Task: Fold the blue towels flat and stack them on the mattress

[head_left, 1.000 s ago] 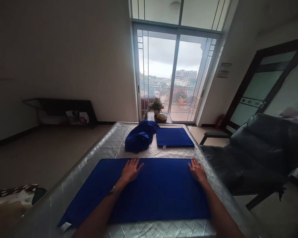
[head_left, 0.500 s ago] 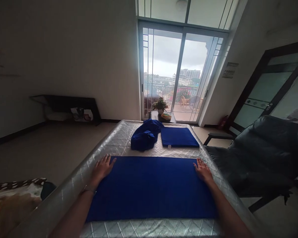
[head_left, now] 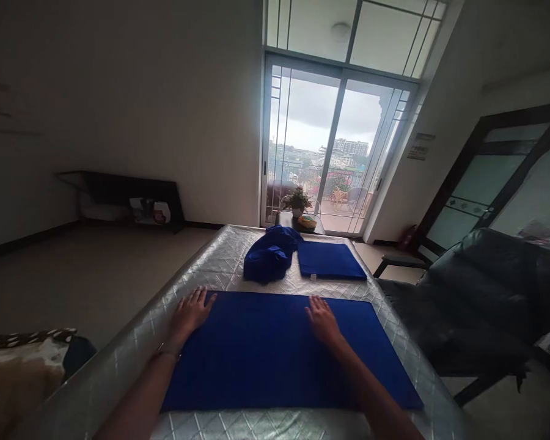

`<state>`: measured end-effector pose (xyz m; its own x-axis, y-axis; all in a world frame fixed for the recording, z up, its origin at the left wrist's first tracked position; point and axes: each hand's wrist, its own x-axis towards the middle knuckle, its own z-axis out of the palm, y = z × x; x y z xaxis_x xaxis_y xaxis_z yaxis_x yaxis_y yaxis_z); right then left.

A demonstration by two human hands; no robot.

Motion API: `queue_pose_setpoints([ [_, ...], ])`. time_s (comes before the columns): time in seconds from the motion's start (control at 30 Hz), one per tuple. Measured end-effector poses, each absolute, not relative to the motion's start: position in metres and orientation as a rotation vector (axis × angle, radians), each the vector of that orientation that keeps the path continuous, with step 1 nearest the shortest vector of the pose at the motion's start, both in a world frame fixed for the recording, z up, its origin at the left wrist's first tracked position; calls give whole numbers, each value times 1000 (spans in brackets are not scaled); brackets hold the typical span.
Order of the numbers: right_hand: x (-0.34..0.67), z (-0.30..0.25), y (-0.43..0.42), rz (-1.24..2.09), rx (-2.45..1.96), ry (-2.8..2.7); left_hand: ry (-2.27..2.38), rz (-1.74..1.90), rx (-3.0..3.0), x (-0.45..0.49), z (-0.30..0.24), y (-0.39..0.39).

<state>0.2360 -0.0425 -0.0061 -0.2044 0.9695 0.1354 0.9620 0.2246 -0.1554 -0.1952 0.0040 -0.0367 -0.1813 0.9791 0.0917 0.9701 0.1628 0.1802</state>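
A blue cloth point(head_left: 266, 360), laid flat as a wide rectangle, covers the near part of a table with a silver quilted cover point(head_left: 211, 263). My left hand point(head_left: 192, 315) rests open at the cloth's far left corner, fingers apart. On the cloth, right of its middle and close to the far edge, my right hand point(head_left: 321, 318) lies open with its fingers stretched forward. Beyond the cloth sits a crumpled blue cloth point(head_left: 270, 253). Beside it on the right is a neatly folded blue cloth point(head_left: 332, 260) with a small white tag at its near edge.
A dark padded chair point(head_left: 467, 305) stands close along the right side. Past the far end, a small table holds a potted plant point(head_left: 297, 201) in front of a glass sliding door point(head_left: 302, 140). At the lower left is a brown and white cushion-like thing point(head_left: 22, 366).
My right hand has moved left from the cloth's far right corner toward its middle. My left hand has stayed at the left corner. The view has tipped slightly upward.
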Motion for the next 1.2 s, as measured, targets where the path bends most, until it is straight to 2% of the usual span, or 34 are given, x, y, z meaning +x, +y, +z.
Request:
queue_pose_setpoints([
  [0.13,180,-14,-42,191,-1723,-2356,2353,311,1995,-196,-37,4],
  [0.23,182,-19,-39,217,-1744,-2367,2346,317,2001,-196,-37,3],
  [0.63,393,-30,-42,50,-2365,-1997,2330,341,2001,-196,-39,4],
  [0.9,413,-37,-43,24,-2404,-1909,2285,466,1971,-198,-27,3],
  [1.07,408,-30,-46,38,-2405,-1896,2169,677,2117,-136,-16,6],
  [1.2,406,-26,-48,59,-2411,-1885,1739,639,2407,-40,-28,-13],
])
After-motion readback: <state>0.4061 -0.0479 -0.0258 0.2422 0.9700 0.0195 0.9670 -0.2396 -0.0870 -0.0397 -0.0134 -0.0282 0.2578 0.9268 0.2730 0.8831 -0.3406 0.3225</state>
